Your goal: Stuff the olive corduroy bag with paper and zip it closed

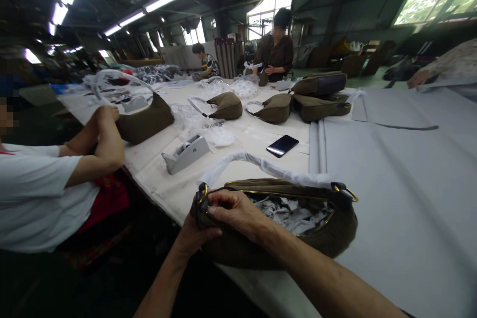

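Along the left edge of the pale worktop, a co-worker in a white short-sleeved top sits beside a plump olive-brown fabric bag. Next comes a grey tape dispenser. To its right, at the near edge, lies an open olive-brown ribbed-fabric shoulder bag. The left hand cups its left end from outside, thumb along the front; the right hand crosses over, finger and thumb closed in a pinch just beside the gold metal ring. Crumpled grey paper filling shows through the mouth, so the body probably feels light, soft and springy, with the ring and gold-toothed zip its stiffer parts. The handle in white wrapping looks slippery and easily torn; the padded ends seem the surer hold. Beyond the bag rests a black phone; rightmost, a smooth grey sheet.
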Available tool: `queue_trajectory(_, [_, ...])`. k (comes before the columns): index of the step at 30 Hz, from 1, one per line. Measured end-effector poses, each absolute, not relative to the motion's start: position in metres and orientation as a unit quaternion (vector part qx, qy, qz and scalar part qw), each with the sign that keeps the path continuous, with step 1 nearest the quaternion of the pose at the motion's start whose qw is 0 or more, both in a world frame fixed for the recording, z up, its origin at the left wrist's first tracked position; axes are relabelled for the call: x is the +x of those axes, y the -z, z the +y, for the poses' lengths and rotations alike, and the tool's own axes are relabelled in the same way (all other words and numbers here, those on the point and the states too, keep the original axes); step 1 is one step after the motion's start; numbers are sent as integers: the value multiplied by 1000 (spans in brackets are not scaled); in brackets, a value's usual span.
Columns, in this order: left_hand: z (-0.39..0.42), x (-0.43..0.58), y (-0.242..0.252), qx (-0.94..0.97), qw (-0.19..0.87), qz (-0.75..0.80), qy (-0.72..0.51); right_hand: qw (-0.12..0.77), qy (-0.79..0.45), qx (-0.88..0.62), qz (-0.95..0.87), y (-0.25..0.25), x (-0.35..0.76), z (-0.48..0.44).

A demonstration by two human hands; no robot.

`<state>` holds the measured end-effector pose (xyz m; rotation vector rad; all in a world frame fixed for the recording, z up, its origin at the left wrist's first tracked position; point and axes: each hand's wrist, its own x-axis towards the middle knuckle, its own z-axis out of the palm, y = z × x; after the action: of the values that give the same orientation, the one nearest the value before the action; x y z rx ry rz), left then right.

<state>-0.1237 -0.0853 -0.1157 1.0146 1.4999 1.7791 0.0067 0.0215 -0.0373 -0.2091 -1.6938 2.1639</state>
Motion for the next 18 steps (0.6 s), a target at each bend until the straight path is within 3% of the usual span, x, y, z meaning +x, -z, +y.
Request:
queue_trajectory(6, [-81, -117, 111, 398, 264, 558, -679, 186, -745, -29, -640, 38, 8, 33])
queue_trajectory(10, [-80, -118, 110, 425, 262, 553, -667, 136, -725, -18, -675, 40, 4, 36])
queue_trajectory(18, [-80, -118, 112, 452, 253, 522, -678, 192, -773, -81, -599, 46, 4, 24])
